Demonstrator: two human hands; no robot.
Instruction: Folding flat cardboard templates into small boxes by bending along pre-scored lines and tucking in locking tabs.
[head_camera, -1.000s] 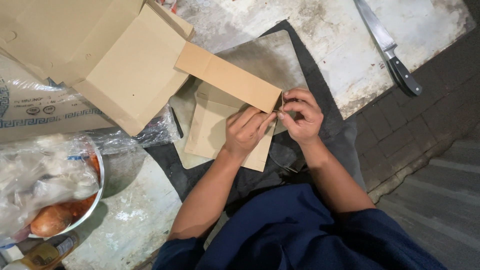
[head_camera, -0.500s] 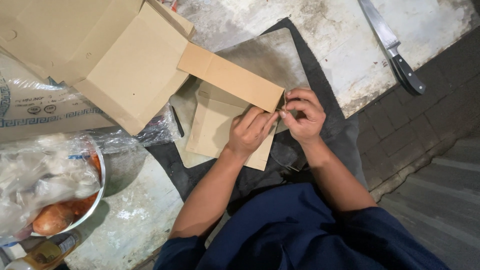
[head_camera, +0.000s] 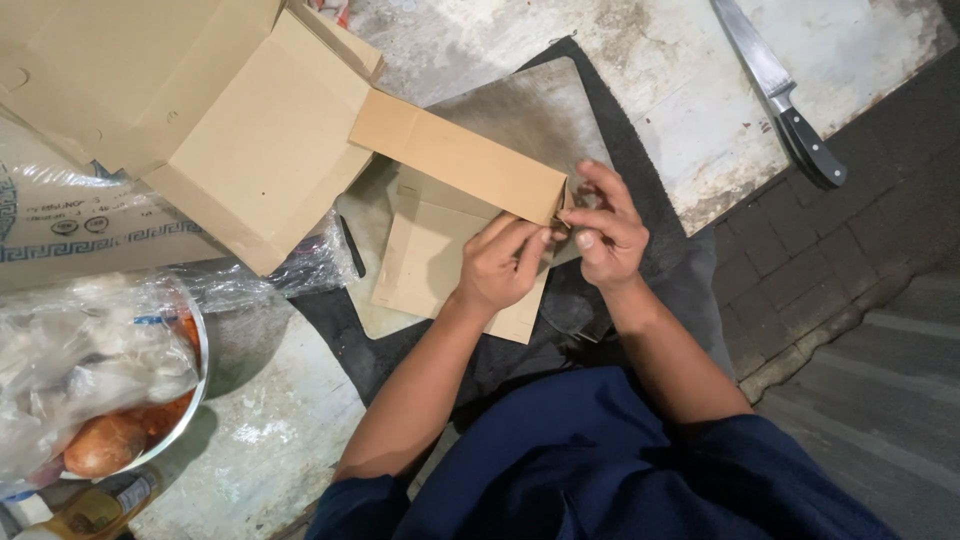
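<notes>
On the dark mat (head_camera: 640, 200) atop the counter (head_camera: 700, 110) | cardboard flap (head_camera: 455, 155): light, stiff, creasable | left hand (head_camera: 500, 265) presses its corner, right hand (head_camera: 605, 230) pinches the edge | best held by edges

From my feed, the cardboard flap (head_camera: 455, 157) is plain tan, the same shade as the big open box (head_camera: 215, 120) beside it and the flat cardboard sheet (head_camera: 440, 255) underneath. The cloth (head_camera: 650, 215) below them is charcoal, almost black. I see the surface (head_camera: 700, 60) as mottled whitish grey with rusty specks. The knife (head_camera: 785, 95) has a silvery blade and a black handle. The sack (head_camera: 60, 225) is white with a blue key-pattern band. The bowl (head_camera: 190, 350) is shiny steel, orange-red inside, under cloudy clear plastic (head_camera: 80, 360). My sleeves (head_camera: 620, 470) are navy blue.
</notes>
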